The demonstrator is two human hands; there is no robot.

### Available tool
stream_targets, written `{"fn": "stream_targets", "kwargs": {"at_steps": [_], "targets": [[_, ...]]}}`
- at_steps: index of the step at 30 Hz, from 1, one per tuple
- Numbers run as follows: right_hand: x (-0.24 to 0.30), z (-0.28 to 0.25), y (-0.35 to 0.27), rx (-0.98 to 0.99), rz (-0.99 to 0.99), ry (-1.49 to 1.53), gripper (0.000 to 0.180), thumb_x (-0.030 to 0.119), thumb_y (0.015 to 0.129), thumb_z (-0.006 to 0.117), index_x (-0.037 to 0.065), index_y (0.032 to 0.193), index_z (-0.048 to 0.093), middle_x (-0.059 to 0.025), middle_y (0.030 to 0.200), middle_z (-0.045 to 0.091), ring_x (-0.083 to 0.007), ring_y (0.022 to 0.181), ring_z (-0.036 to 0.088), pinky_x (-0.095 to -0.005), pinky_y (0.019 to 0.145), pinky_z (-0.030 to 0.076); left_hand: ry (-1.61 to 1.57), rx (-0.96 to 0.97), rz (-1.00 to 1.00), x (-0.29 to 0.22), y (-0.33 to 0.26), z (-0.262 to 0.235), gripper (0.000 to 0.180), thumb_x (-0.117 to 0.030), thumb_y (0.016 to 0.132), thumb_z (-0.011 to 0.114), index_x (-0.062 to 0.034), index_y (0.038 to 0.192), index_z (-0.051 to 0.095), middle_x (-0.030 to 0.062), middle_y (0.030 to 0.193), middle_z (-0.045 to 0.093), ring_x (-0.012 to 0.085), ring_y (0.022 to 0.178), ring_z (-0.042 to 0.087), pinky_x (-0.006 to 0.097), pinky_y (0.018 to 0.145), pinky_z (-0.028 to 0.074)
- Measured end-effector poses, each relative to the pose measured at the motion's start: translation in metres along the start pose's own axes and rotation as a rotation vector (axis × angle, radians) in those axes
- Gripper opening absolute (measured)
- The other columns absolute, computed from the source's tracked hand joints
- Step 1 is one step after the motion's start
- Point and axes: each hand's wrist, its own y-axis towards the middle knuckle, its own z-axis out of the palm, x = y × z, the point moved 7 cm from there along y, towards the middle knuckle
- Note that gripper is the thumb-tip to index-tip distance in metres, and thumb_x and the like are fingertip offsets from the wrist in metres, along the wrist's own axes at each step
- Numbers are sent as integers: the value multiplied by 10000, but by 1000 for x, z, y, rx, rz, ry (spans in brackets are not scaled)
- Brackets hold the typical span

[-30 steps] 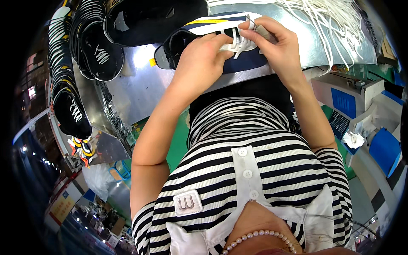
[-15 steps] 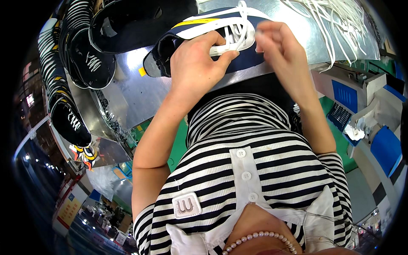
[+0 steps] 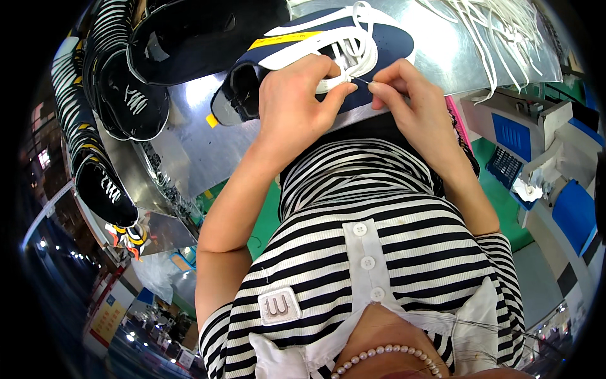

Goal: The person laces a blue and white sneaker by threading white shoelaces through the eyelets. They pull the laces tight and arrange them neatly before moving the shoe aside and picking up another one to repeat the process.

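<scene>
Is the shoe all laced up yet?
Not yet. The white lace already crosses part of the navy shoe. The left hand pinches the lace and the right hand holds its tip. More loose laces and dark shoes wait on the metal table.

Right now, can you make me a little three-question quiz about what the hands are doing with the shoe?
1. True or false: the navy shoe lies on a shiny metal table.
2. What does the left hand pinch? A. a white lace B. a pearl necklace C. a button
3. Fill in: a heap of loose white laces lies beyond the ___ hand.

Key: 1 true; 2 A; 3 right
</scene>
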Motion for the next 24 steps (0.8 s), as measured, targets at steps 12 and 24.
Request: {"fn": "stream_targets", "kwargs": {"at_steps": [12, 24], "targets": [[13, -73, -2, -230, -52, -162, 203, 116, 893, 676, 76, 1091, 648, -21, 756, 689, -89, 574, 587, -241, 571, 470, 249, -170, 263, -16, -33, -20, 145, -95, 750, 788, -61, 797, 655, 56, 669, 553, 230, 574, 539, 331, 519, 404], [58, 36, 43, 356, -346, -507, 175, 137, 837, 673, 62, 994, 652, -132, 786, 683, -280, 704, 654, -351, 616, 505, 327, -254, 404, -22, -45, -20, 180, -37, 695, 779, -33, 831, 661, 68, 688, 566, 237, 667, 578, 332, 567, 465]]}}
